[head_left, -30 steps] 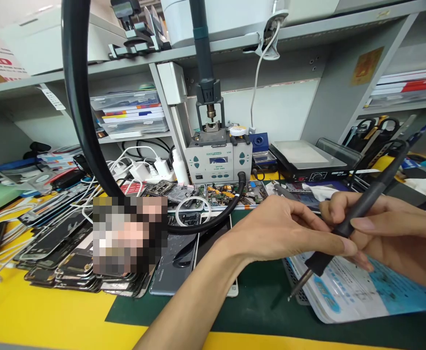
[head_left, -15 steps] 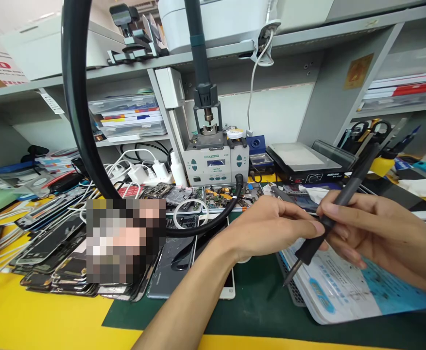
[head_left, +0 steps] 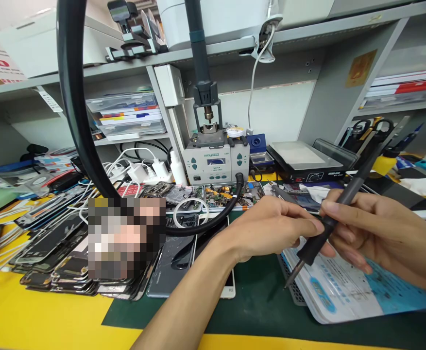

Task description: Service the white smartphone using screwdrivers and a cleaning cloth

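Note:
Both my hands are on a black soldering iron (head_left: 316, 243), which slants with its metal tip down and to the left above the green mat (head_left: 256, 291). My right hand (head_left: 380, 228) grips the upper handle between thumb and fingers. Closed on the soft grip nearer the tip is my left hand (head_left: 267, 228), its thumb and index finger pinching it. Beneath the iron and my right hand lies a white and blue printed pad (head_left: 336, 287), partly covering a dark perforated piece.
Behind the hands stand a hot air station (head_left: 214, 163) and a flat heating plate (head_left: 300, 158). Its thick black hose (head_left: 70, 87) loops across the left. Stacked phone parts (head_left: 59, 277), two phones (head_left: 169, 272) and circuit boards (head_left: 230, 194) lie left and at the back.
The soldering iron and my right hand have shifted very slightly to the right. Both hands keep their hold.

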The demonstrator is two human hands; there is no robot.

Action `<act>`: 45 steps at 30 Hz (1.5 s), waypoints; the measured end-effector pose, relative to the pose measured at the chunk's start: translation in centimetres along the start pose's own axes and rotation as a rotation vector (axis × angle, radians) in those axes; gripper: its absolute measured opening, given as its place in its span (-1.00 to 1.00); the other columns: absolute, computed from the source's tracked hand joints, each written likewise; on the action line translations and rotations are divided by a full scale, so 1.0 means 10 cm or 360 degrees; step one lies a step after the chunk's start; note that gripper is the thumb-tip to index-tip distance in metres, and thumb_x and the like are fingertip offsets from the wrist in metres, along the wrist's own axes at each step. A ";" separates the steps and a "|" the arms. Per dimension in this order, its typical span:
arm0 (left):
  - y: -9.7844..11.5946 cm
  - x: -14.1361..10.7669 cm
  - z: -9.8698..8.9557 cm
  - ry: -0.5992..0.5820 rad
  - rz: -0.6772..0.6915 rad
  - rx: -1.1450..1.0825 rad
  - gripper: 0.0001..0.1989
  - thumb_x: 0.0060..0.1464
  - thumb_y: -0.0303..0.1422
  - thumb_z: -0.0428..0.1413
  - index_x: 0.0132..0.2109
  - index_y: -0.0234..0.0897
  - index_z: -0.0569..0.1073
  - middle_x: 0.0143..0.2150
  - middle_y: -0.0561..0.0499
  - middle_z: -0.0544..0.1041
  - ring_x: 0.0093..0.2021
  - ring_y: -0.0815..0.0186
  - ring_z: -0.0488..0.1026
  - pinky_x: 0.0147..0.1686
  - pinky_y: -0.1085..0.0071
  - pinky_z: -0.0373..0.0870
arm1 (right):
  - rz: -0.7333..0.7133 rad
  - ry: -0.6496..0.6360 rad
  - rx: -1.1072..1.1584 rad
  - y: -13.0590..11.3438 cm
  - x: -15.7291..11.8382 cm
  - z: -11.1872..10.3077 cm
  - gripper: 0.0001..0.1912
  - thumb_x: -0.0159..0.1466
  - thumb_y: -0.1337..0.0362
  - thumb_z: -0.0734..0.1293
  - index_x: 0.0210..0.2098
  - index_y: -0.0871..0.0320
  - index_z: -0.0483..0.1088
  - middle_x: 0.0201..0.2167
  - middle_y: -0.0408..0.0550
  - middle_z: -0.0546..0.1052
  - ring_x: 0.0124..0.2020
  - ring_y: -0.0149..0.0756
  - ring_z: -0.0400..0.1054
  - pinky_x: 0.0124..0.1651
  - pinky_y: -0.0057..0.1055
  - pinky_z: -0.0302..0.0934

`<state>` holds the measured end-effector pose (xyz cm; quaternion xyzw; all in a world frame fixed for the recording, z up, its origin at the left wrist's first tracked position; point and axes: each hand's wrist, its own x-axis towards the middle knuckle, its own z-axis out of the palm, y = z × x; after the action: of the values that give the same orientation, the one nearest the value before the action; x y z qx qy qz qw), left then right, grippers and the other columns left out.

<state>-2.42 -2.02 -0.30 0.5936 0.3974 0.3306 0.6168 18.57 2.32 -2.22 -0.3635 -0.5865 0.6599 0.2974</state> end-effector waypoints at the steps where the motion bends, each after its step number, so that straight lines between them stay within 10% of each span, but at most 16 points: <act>1: 0.00 0.00 0.00 -0.0006 -0.0010 -0.0017 -0.89 0.05 -0.32 0.20 -0.36 -0.27 0.49 -0.43 0.07 0.41 -0.50 0.48 0.17 -0.55 0.53 0.11 | 0.0005 -0.0004 0.0001 0.00 0.00 0.00 -0.54 0.23 0.01 0.47 -0.61 0.16 0.33 -0.69 -0.08 0.47 -0.76 -0.38 0.32 -0.71 -0.54 0.26; 37: -0.03 0.01 0.09 0.0094 -0.0047 -0.0151 -0.85 0.06 -0.29 0.20 -0.39 -0.29 0.52 -0.57 0.13 0.31 -0.58 0.47 0.08 -0.60 0.47 -0.02 | -0.0017 -0.0037 0.0219 0.02 -0.02 0.08 -0.63 0.27 0.08 0.43 -0.55 0.12 0.34 -0.75 -0.21 0.38 -0.78 -0.37 0.32 -0.68 -0.52 0.23; 45: 0.03 0.05 -0.11 0.1181 0.0262 -0.0253 -0.87 0.02 -0.32 0.20 -0.36 -0.31 0.53 -0.43 0.08 0.46 -0.60 0.54 0.06 -0.61 0.52 -0.06 | -0.0181 0.0244 0.0404 -0.06 0.03 -0.05 -0.76 0.23 0.14 0.47 -0.42 0.07 0.36 -0.68 -0.28 0.32 -0.73 -0.41 0.26 -0.68 -0.52 0.20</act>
<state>-3.15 -1.05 -0.07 0.4139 0.5176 0.6011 0.4466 18.81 2.94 -1.66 -0.3385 -0.4936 0.6811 0.4217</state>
